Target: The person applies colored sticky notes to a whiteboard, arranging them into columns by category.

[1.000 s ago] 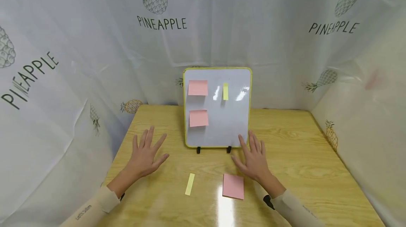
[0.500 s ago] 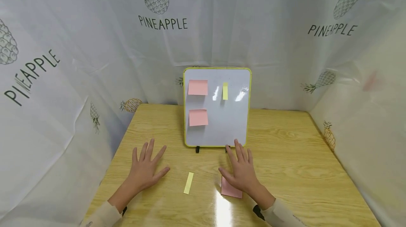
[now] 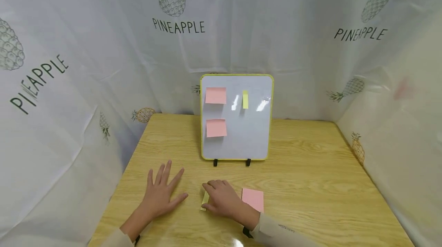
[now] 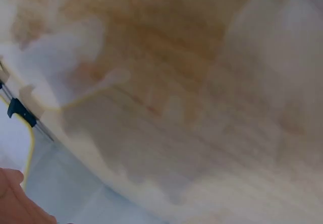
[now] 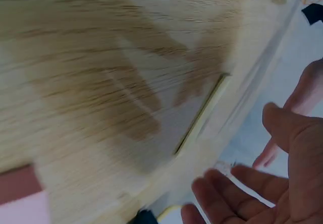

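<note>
My right hand [image 3: 224,200] is over the pad of narrow yellow sticky notes [image 3: 205,201] on the table, hiding part of it in the head view. Thumb and fingers are apart around it; in the right wrist view there is a gap between this hand [image 5: 252,196] and the yellow pad [image 5: 202,115]. Farther left, my left hand [image 3: 159,197] is held palm down over the table with its fingers spread, holding nothing. A pad of pink sticky notes [image 3: 253,198] lies beside the right wrist, its lower part covered by the forearm.
A yellow-framed whiteboard [image 3: 246,139] stands on black feet [image 3: 248,162] behind the hands. On it are two pink sticky notes [image 3: 216,95] at the left and a narrow yellow note [image 3: 245,99] at upper right. Pineapple-print sheeting [image 3: 293,47] surrounds the wooden table [image 3: 310,181].
My right hand has come down and left from near the board's lower right corner, passing over the pink pad to the yellow one. My left hand has drawn back slightly, still spread.
</note>
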`<action>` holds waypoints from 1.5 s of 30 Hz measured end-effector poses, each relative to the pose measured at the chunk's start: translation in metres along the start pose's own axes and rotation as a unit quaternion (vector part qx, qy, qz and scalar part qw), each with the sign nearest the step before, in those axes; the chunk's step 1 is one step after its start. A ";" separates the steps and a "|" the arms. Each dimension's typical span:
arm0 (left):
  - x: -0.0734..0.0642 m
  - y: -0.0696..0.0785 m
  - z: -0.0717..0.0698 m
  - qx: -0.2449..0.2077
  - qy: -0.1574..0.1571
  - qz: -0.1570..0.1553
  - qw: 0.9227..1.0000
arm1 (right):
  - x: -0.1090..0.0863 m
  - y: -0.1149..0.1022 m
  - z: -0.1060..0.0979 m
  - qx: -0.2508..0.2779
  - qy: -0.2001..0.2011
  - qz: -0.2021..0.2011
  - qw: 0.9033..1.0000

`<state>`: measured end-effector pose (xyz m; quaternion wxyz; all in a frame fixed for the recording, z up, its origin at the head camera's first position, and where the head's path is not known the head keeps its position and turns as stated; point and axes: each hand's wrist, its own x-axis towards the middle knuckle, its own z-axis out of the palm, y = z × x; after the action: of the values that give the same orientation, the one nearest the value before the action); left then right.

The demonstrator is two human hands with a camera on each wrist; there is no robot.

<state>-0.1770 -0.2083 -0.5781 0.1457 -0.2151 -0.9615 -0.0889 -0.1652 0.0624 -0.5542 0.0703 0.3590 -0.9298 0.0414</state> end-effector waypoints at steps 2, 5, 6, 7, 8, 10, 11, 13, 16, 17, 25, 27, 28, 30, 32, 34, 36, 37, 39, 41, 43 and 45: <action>-0.002 0.001 0.002 0.001 -0.004 -0.002 1.000 | 0.004 -0.006 0.004 -0.004 -0.004 -0.013 1.000; -0.003 0.001 0.004 0.003 -0.007 -0.002 1.000 | 0.006 -0.013 0.010 -0.008 -0.001 -0.029 1.000; -0.003 0.001 0.004 0.003 -0.005 -0.001 1.000 | 0.007 -0.014 0.011 -0.010 -0.002 -0.032 0.999; -0.003 0.001 0.005 0.003 -0.005 0.001 1.000 | 0.007 -0.016 0.013 -0.012 -0.005 -0.032 0.999; -0.003 0.001 0.005 0.002 -0.006 0.001 1.000 | 0.007 -0.017 0.014 -0.013 -0.009 -0.032 0.999; -0.003 0.001 0.005 0.000 -0.006 0.003 1.000 | 0.007 -0.019 0.016 -0.019 -0.018 -0.028 0.999; -0.003 0.002 0.005 0.000 -0.007 0.002 1.000 | 0.007 -0.019 0.017 -0.020 -0.020 -0.026 0.999; -0.003 0.002 0.005 -0.002 -0.010 0.001 1.000 | 0.007 -0.020 0.018 -0.022 -0.021 -0.019 0.999; -0.002 0.003 0.004 -0.007 -0.014 -0.002 1.000 | 0.008 -0.022 0.021 -0.023 -0.014 -0.013 1.000; -0.001 0.004 0.004 -0.008 -0.014 -0.001 1.000 | 0.008 -0.022 0.021 -0.022 -0.012 -0.011 1.000; 0.003 0.012 0.002 -0.010 -0.020 0.020 1.000 | 0.008 -0.020 0.021 -0.038 0.042 -0.051 0.997; 0.004 0.016 0.002 -0.009 -0.035 0.031 0.999 | 0.008 -0.019 0.021 -0.044 0.063 -0.068 0.995; 0.005 0.017 0.002 -0.008 -0.043 0.037 0.998 | 0.008 -0.018 0.021 -0.040 0.071 -0.072 0.994; 0.007 0.021 0.002 -0.010 -0.061 0.051 0.997 | 0.008 -0.017 0.021 -0.015 0.083 -0.068 0.994; 0.010 0.025 0.002 -0.013 -0.079 0.061 0.995 | 0.008 -0.016 0.020 0.025 0.086 -0.052 0.995; 0.012 0.029 0.003 -0.012 -0.089 0.067 0.994 | 0.009 -0.016 0.019 0.069 0.089 -0.034 0.993; 0.015 0.034 0.004 -0.006 -0.100 0.067 0.993 | 0.009 -0.015 0.018 0.100 0.083 -0.018 0.991; 0.017 0.035 0.005 0.000 -0.106 0.066 0.992 | 0.009 -0.015 0.018 0.107 0.082 -0.013 0.991; 0.018 0.036 0.012 0.011 -0.104 0.069 0.992 | 0.009 -0.014 0.019 0.111 0.087 -0.015 0.990; 0.020 0.037 0.016 0.020 -0.101 0.072 0.992 | 0.010 -0.013 0.020 0.108 0.093 -0.021 0.990; 0.021 0.037 0.020 0.025 -0.089 0.077 0.993 | 0.010 -0.013 0.021 0.100 0.106 -0.028 0.989; 0.023 0.038 0.020 0.026 -0.082 0.079 0.993 | 0.010 -0.012 0.022 0.094 0.111 -0.029 0.989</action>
<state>-0.1849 -0.1604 -0.5859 0.0784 -0.2927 -0.9524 -0.0340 -0.1671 0.0442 -0.5740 0.1399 0.3842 -0.8974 0.1660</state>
